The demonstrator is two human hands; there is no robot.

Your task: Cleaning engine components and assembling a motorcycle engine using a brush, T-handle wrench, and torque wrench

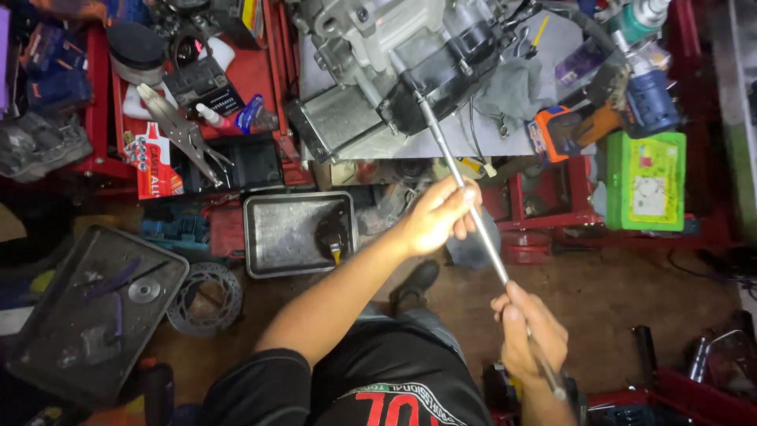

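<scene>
below the engine (402,71), both hands' fingers clasp one long, slim steel rod (457,170) — left hand (438,217) mid-shaft, right hand (532,335) low.

Head view, looking down. Left hand (436,217) closed around the upper part of a long, thin steel extension bar (465,193); right hand (532,335) wrapped around its lower end. Bar runs diagonally, its tip seated in the black side cover of a grey metal engine block (394,55) on the grey tabletop (505,130). Below the tabletop edge: rectangular grey metal tray (288,233) holding one small black part (333,234). Left of it, a perforated steel brake disc (203,298) on the floor, beside a larger dark tray (95,312). Right: green plastic case (645,181).
</scene>
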